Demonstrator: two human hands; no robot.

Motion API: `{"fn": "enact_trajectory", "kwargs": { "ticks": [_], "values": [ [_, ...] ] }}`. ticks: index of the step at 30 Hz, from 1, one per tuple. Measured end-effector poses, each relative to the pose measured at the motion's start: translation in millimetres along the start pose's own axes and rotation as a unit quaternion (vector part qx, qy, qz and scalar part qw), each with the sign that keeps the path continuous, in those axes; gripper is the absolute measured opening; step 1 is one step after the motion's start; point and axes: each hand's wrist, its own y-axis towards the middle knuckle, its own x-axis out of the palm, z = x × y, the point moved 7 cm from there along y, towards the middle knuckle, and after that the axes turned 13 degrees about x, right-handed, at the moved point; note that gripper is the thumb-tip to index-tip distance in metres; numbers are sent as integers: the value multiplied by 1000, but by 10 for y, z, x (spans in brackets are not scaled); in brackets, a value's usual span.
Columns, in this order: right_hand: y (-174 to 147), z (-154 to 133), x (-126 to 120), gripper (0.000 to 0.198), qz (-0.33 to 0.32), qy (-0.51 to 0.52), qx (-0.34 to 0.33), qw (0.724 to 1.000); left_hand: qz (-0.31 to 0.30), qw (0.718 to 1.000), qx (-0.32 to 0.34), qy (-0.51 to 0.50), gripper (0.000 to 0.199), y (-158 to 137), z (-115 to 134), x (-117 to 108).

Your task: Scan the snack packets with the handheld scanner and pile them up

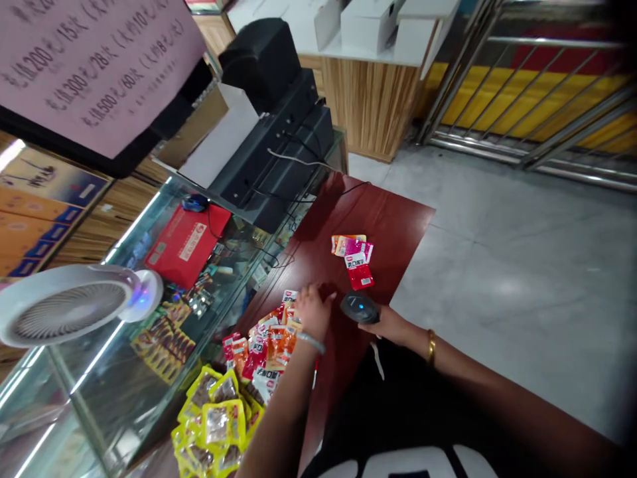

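**snackcounter:** Scanning's barely underway by the look of it. Right hand [387, 324] is wrapped around the handheld scanner [359, 307], left hand [313, 312] lies flat, fingers loose, on the red-and-orange packet pile [261, 345].

**till_lurker:** So what counts as done?

**snackcounter:** Probably just the few packets [354, 255] set apart farther up the red counter [398, 226]. The yellow packets [213, 418] look untouched.

This is a small shop, seen at its checkout counter. A lit glass display case [99, 372] at lower left holds packaged goods, a black cash-register terminal [271, 143] stands at upper centre, and a pink printed price sign [94, 63] fills the upper left. Small red and orange snack packets [263, 345] lie on the dark red wooden countertop [393, 226].
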Motion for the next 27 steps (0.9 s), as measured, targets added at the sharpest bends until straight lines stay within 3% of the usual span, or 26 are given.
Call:
{"fn": "enact_trajectory", "kwargs": {
  "ticks": [5,9,12,16,20,27],
  "values": [
    [-124,47,-272,33,38,6,10,999,-41,994,95,-27,68,767,752,331],
    [-160,155,-392,28,60,6,30,998,-52,993,110,11,67,974,892,413],
    [-157,205,-399,27,61,6,43,997,-78,994,71,20,63,960,749,428],
    [-163,168,-359,24,56,-3,47,997,-128,991,10,-42,57,753,371,412],
    [-143,90,-268,24,44,-23,40,998,-109,990,-34,-79,51,472,-15,307],
    [-26,-4,16,36,1,-57,27,998,-109,987,-72,-91,48,35,-434,-4]
  ]
}}
